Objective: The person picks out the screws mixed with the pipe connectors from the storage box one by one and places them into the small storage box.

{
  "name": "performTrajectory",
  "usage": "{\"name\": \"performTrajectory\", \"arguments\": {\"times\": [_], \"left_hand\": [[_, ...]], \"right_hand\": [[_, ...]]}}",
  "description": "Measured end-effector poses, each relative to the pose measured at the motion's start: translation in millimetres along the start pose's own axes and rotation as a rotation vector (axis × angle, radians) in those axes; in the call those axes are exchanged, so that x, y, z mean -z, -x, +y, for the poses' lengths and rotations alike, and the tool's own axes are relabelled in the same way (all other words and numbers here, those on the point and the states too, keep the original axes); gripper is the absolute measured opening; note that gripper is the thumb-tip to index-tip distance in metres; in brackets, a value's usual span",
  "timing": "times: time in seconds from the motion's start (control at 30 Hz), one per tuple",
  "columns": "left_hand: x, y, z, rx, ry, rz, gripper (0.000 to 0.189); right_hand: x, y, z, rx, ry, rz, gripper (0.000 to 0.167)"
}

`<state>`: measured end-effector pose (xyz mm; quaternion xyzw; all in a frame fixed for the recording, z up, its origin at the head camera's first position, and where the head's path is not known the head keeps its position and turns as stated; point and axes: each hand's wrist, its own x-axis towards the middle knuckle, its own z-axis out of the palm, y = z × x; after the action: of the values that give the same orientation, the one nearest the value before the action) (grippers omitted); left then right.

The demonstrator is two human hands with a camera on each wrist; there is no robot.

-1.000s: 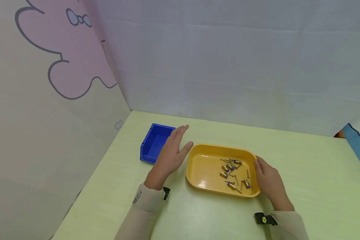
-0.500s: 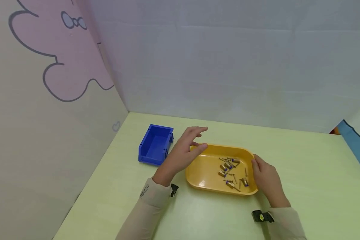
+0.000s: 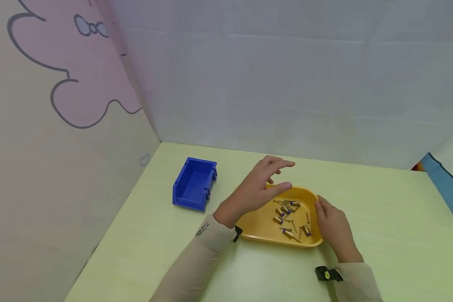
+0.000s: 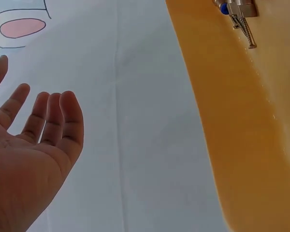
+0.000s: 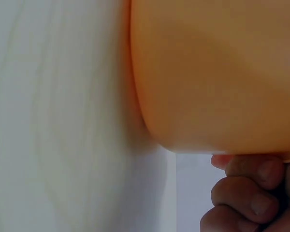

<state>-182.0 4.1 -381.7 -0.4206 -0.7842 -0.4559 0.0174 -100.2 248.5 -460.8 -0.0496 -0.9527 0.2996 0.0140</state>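
Note:
A yellow tray [image 3: 256,222] sits on the table, with several short brass cylinders with blue ends [image 3: 305,230] and thin screws [image 3: 294,226] lying loose mostly in its right half. My right hand [image 3: 336,228] grips the tray's right rim, thumb on the inner side. In the right wrist view its curled fingers [image 5: 251,171] show beside the tray's outer wall [image 5: 208,96]. Above the tray's left half hovers my left hand [image 3: 258,182], holding nothing, fingers loosely spread. The left wrist view shows that hand [image 4: 34,145] apart from the tray wall [image 4: 217,121].
Left of the tray stands a blue open-front bin [image 3: 194,184] on the pale table [image 3: 136,251]. A white cloth wall [image 3: 268,84] rises behind the table. Another wall with a pink cartoon print [image 3: 83,84] borders its left side.
My left hand has moved right, from beside the blue bin to over the tray, uncovering the bin. My right hand has kept its hold on the tray rim.

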Motion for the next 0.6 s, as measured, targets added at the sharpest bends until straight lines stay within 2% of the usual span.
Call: {"name": "performTrajectory", "arguments": {"times": [0.23, 0.4, 0.53, 0.6], "left_hand": [[-12.0, -16.7, -8.4, 0.012, 0.078, -0.025, 0.051], [-17.9, -26.6, -13.0, 0.003, 0.088, -0.048, 0.049], [-20.8, -28.9, -19.8, 0.026, 0.070, -0.041, 0.045], [-23.9, -27.1, -23.9, 0.053, 0.071, -0.063, 0.043]], "right_hand": [[0, -0.2, -3, -0.019, 0.001, 0.006, 0.054], [2, 0.2, -4, -0.028, 0.004, 0.004, 0.053], [0, -0.3, -2, -0.031, 0.001, 0.002, 0.054], [-1, 0.0, -1, -0.035, 0.000, 0.001, 0.055]]}}
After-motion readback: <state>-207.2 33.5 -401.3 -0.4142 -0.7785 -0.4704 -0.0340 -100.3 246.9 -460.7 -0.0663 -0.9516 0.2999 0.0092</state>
